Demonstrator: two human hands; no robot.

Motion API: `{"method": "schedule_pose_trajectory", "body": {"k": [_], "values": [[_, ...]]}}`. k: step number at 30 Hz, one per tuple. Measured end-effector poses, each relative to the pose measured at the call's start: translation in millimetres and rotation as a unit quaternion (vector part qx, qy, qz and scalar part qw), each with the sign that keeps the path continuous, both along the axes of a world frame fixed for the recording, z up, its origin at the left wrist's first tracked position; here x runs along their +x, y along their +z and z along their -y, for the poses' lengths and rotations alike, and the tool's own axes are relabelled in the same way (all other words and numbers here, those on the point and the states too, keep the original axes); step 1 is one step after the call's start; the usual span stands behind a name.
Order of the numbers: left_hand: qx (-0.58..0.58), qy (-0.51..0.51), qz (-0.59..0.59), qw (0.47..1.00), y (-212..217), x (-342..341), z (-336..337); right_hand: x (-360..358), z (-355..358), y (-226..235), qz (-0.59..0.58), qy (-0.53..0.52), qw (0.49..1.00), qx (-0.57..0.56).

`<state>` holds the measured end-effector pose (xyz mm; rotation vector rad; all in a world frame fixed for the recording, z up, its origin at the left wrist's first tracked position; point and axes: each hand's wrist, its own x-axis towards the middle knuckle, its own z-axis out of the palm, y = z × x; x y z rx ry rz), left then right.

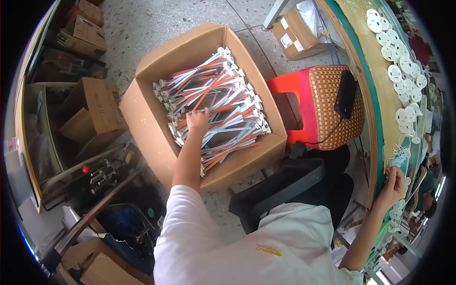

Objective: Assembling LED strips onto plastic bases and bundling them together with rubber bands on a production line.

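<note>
My left hand (197, 121) reaches down into a large open cardboard box (152, 123) on the floor. Its fingers curl around one of the several tied bundles of orange and white wires (223, 107) that fill the box. My right hand (393, 186) rests far to the right at the edge of a wooden workbench (375, 90). Its fingers are curled just below a small bunch of thin white wires (399, 156). What sits in that hand is too small to make out.
Several white round discs (401, 71) lie in rows on the bench. A red stool with a woven cushion (327, 107) carries a black phone on a cable. A black chair (280, 185) stands beneath me. More cardboard boxes (92, 107) and a metal machine (102, 173) stand on the left.
</note>
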<state>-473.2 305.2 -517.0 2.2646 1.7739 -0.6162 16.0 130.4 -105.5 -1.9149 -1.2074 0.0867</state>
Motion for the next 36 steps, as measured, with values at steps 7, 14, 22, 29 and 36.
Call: {"method": "schedule_pose_trajectory", "body": {"k": [7, 14, 22, 29, 36], "values": [[-0.086, 0.048, -0.019, 0.995, 66, -32, 9, -3, -1, 1, 0.006, -0.007, 1.0, -0.017], [-0.104, 0.045, 0.046, 0.992, 26, -49, 26, -42, -8, 10, -0.011, -0.037, 0.999, -0.01], [-0.026, 0.021, 0.041, 0.999, 88, 18, -2, -52, -4, 49, 0.175, 0.039, 0.98, 0.088], [0.272, -0.053, 0.708, 0.65, 345, 192, -33, 58, -7, 124, 0.086, 0.022, 0.993, -0.079], [0.207, -0.042, 0.662, 0.719, 428, 334, -51, 175, -125, 129, 0.277, -0.027, 0.944, -0.176]]}}
